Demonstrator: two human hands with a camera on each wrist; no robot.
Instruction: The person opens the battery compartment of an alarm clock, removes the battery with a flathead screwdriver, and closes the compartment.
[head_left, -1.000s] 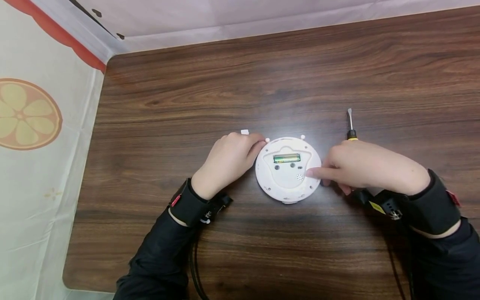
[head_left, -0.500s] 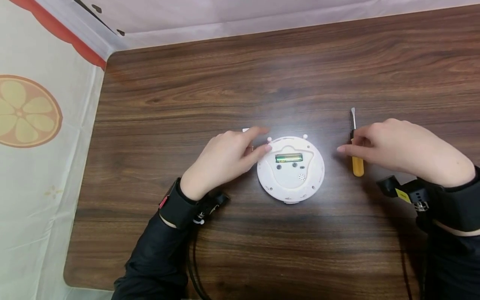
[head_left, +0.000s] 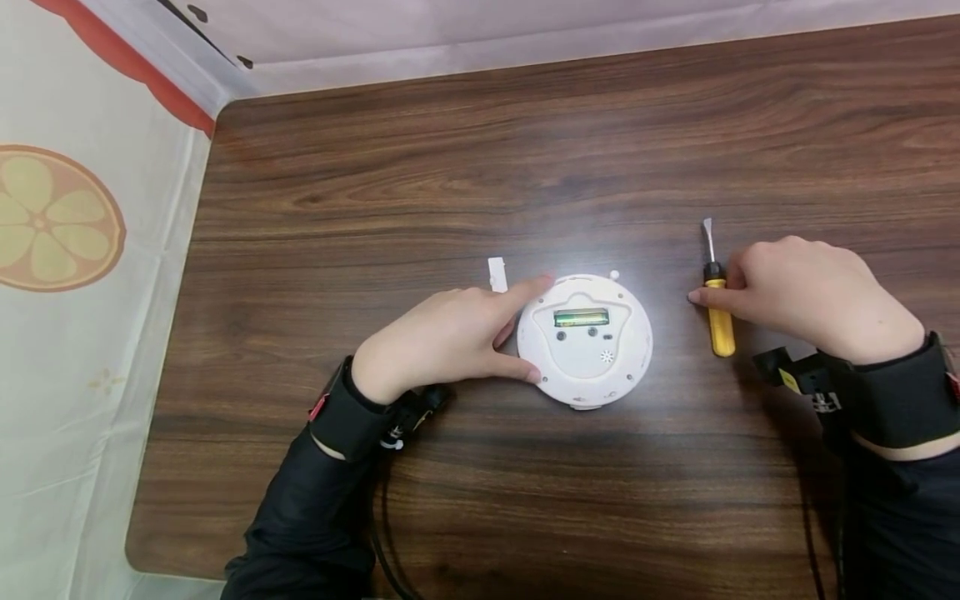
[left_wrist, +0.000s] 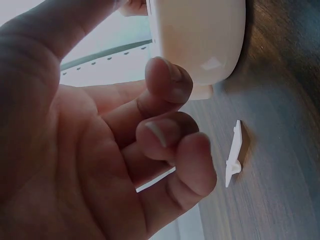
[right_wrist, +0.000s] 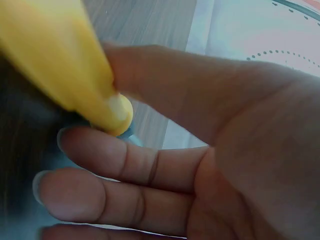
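Right hand point(head_left: 806, 296) now touches the screwdriver point(head_left: 716, 308), blade pointing away.

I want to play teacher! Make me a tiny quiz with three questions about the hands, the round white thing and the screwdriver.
1. True or false: the left hand touches the round white device.
2. Which thing lies on the table just behind the left hand? A) a small white cover piece B) a red cup C) a pair of scissors
3. Fill the gap: the right hand touches the screwdriver with the ______ handle.

Key
1. True: thumb and forefinger rest against its left rim.
2. A, the small white cover piece.
3. Yellow; the head view shows the fingers at the handle, which lies on the table.
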